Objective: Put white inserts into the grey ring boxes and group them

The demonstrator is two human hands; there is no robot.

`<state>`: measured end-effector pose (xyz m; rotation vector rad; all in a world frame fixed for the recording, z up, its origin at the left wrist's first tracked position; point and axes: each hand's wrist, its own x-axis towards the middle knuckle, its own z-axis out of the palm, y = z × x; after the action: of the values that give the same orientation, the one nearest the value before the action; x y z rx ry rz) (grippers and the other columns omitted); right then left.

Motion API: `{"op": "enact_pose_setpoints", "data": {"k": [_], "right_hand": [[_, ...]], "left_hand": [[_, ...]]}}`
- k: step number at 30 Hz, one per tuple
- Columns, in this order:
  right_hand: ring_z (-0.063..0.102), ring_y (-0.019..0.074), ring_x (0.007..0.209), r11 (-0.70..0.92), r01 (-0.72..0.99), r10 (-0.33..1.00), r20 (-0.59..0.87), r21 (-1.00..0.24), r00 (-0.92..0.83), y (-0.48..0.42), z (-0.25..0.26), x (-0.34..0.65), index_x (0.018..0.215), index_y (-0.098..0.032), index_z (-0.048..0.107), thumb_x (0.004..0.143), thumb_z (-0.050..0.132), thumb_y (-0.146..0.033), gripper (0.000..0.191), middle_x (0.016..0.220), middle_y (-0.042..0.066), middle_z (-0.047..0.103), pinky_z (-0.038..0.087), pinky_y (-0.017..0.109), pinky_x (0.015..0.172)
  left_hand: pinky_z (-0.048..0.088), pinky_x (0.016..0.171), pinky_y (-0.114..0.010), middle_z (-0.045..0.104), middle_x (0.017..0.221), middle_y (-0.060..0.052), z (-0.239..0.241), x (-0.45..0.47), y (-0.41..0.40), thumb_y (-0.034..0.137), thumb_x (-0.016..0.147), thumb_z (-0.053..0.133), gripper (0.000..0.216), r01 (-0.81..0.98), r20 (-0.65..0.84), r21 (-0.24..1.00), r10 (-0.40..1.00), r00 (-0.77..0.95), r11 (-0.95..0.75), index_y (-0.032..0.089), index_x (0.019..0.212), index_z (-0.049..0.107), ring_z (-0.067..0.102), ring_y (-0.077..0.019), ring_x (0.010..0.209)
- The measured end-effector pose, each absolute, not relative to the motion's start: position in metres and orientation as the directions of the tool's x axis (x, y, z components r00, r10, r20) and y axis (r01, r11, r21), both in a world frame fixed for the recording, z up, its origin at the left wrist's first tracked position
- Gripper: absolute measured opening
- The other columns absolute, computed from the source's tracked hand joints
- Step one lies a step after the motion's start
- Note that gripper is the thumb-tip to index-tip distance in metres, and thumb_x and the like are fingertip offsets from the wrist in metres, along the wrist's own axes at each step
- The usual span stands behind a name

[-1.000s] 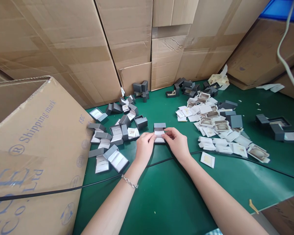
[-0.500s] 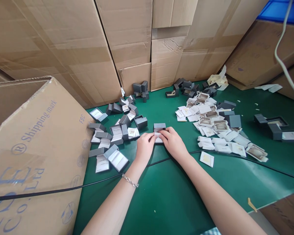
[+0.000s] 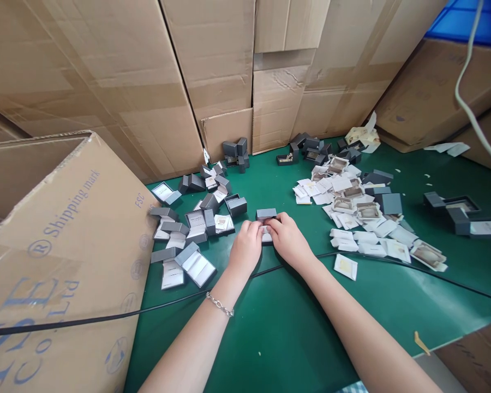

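Observation:
A small grey jewellery box (image 3: pixel 266 213) stands on the green table between my hands, its lid raised and a white insert (image 3: pixel 267 234) showing in its base. My left hand (image 3: pixel 246 245) grips the box's left side with bent fingers. From the right, my right hand (image 3: pixel 288 238) holds it, fingertips close to the insert. The fingers hide part of the base. Several similar open boxes with white linings lie to the left, the nearest being an open grey box (image 3: pixel 196 265). On the right is a heap of white inserts (image 3: pixel 343 204).
A large carton (image 3: pixel 65 262) stands at the left, and tall cartons (image 3: pixel 225 65) wall off the back. A black cable (image 3: pixel 393 261) crosses the green table (image 3: pixel 249 338) in front of the box. More grey boxes (image 3: pixel 460 218) lie far right.
My left hand has shifted slightly right and lower at the box's base, its fingers more bunched. The right hand stays nearly in place. The view has shifted slightly.

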<state>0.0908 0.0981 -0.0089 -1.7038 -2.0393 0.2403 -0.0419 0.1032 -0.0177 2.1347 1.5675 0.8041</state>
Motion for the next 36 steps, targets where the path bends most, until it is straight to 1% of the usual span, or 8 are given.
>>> {"op": "enact_pose_setpoints", "data": {"k": [5,12,18,22,25,28,33,36], "right_hand": [[0.048,0.0219,0.089,0.202,0.897,0.968,0.221,-0.392,-0.122,0.097,-0.005,0.09,0.098,-0.019,0.064,0.09,0.038,-0.022,0.027,0.098,0.011,0.05,0.044,0.036,0.081],[0.045,0.0227,0.092,0.266,0.881,0.944,0.29,-0.391,-0.157,0.098,-0.009,0.096,0.094,-0.021,0.065,0.09,0.039,-0.023,0.026,0.101,0.011,0.047,0.044,0.037,0.082],[0.044,0.0254,0.098,0.272,0.886,0.941,0.296,-0.375,-0.164,0.1,-0.007,0.096,0.09,-0.019,0.067,0.088,0.041,-0.022,0.026,0.102,0.012,0.046,0.044,0.039,0.085],[0.044,0.0263,0.095,0.207,0.912,0.954,0.28,-0.353,-0.109,0.099,-0.004,0.091,0.087,-0.018,0.069,0.087,0.042,-0.022,0.027,0.101,0.013,0.048,0.044,0.04,0.081],[0.045,0.0257,0.09,0.166,0.927,0.957,0.281,-0.337,-0.069,0.098,-0.003,0.088,0.085,-0.018,0.069,0.087,0.044,-0.023,0.025,0.099,0.013,0.05,0.045,0.038,0.075],[0.047,0.0247,0.086,0.149,0.936,0.96,0.274,-0.32,-0.059,0.097,-0.003,0.087,0.084,-0.018,0.069,0.087,0.045,-0.023,0.024,0.096,0.013,0.052,0.044,0.036,0.072],[0.052,0.0198,0.084,0.187,0.904,0.959,0.273,-0.385,-0.082,0.094,-0.004,0.092,0.089,-0.018,0.065,0.09,0.043,-0.026,0.024,0.094,0.009,0.055,0.044,0.031,0.075],[0.053,0.0187,0.085,0.196,0.913,0.96,0.26,-0.359,-0.103,0.093,-0.004,0.095,0.089,-0.018,0.063,0.091,0.041,-0.028,0.024,0.095,0.007,0.057,0.043,0.029,0.075]], "left_hand": [[0.044,0.062,-0.026,0.057,0.093,-0.005,-0.013,-0.044,0.103,0.026,0.093,0.035,0.025,0.779,0.193,0.549,0.953,0.234,-0.303,0.021,0.098,0.059,0.059,-0.0159,0.076],[0.043,0.062,-0.025,0.057,0.094,-0.005,-0.015,-0.043,0.101,0.027,0.093,0.034,0.027,0.809,0.226,0.498,0.947,0.227,-0.313,0.021,0.097,0.06,0.058,-0.0149,0.077],[0.042,0.059,-0.025,0.057,0.094,-0.005,-0.018,-0.042,0.1,0.027,0.093,0.034,0.027,0.804,0.229,0.512,0.95,0.213,-0.304,0.021,0.098,0.06,0.058,-0.0154,0.076],[0.044,0.062,-0.026,0.058,0.095,-0.005,-0.018,-0.042,0.099,0.028,0.092,0.037,0.026,0.789,0.222,0.541,0.954,0.201,-0.293,0.021,0.096,0.061,0.059,-0.0159,0.078],[0.045,0.069,-0.026,0.059,0.095,-0.004,-0.018,-0.043,0.099,0.028,0.092,0.038,0.024,0.756,0.267,0.57,0.943,0.2,-0.322,0.021,0.097,0.061,0.059,-0.0158,0.082],[0.046,0.075,-0.028,0.059,0.096,-0.005,-0.018,-0.044,0.1,0.029,0.092,0.04,0.023,0.748,0.297,0.567,0.933,0.204,-0.345,0.02,0.096,0.06,0.058,-0.0168,0.086],[0.046,0.076,-0.03,0.058,0.098,-0.006,-0.017,-0.045,0.103,0.034,0.092,0.039,0.025,0.789,0.264,0.507,0.934,0.239,-0.346,0.019,0.095,0.059,0.057,-0.0188,0.089],[0.047,0.071,-0.028,0.056,0.099,-0.006,-0.018,-0.046,0.105,0.034,0.092,0.037,0.026,0.788,0.251,0.501,0.931,0.263,-0.358,0.019,0.094,0.058,0.057,-0.0175,0.086]]}}
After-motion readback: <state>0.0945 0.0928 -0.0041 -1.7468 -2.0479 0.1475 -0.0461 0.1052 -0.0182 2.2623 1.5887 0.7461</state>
